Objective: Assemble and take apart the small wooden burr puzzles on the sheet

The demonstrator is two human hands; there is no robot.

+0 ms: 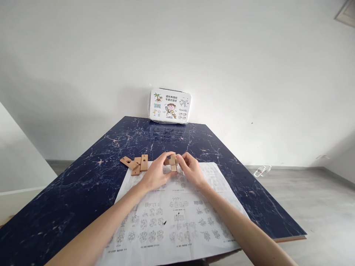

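Observation:
Between my two hands is a small assembly of interlocking wooden puzzle pieces [173,160], held just above the far part of a printed paper sheet [172,195]. My left hand [156,171] curls around its left side, thumb low and fingers on top. From the right, my right hand [191,168] pinches the assembly with thumb and forefinger. Left of my left hand, several flat wooden pieces [144,163] with cut-out slots lie in a loose, overlapping pile. The sheet carries rows of line drawings of puzzle assemblies.
A dark blue marble-patterned table [111,147] lies under everything, with its right edge [291,237] above a grey floor. At the back, a white case [170,106] with cartoon prints leans near the wall. A clear plastic object [262,171] is on the floor at right.

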